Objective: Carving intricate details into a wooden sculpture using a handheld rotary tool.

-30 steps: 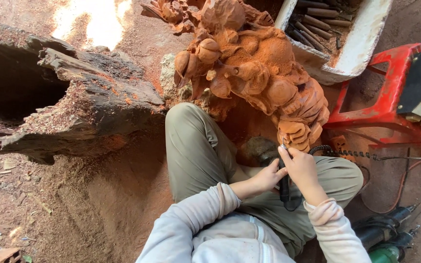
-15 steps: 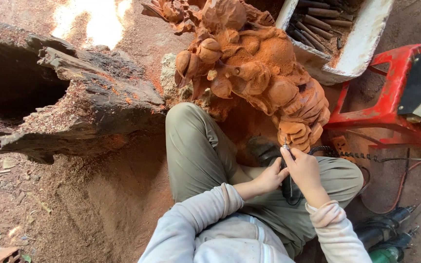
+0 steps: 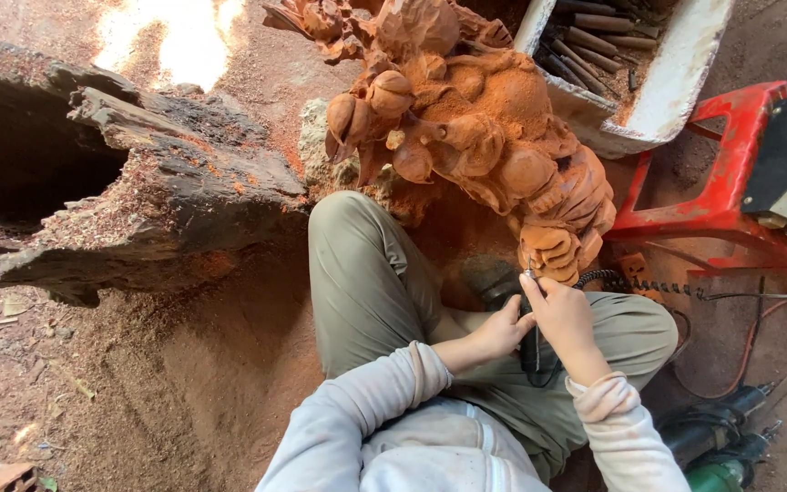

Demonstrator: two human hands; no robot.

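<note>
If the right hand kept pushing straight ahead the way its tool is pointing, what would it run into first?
Most likely the reddish wood carving. The right hand aims a slim dark tool up at the carving's lowest lobes, with the tip at or nearly touching them. Depth is hard to judge from above.
</note>
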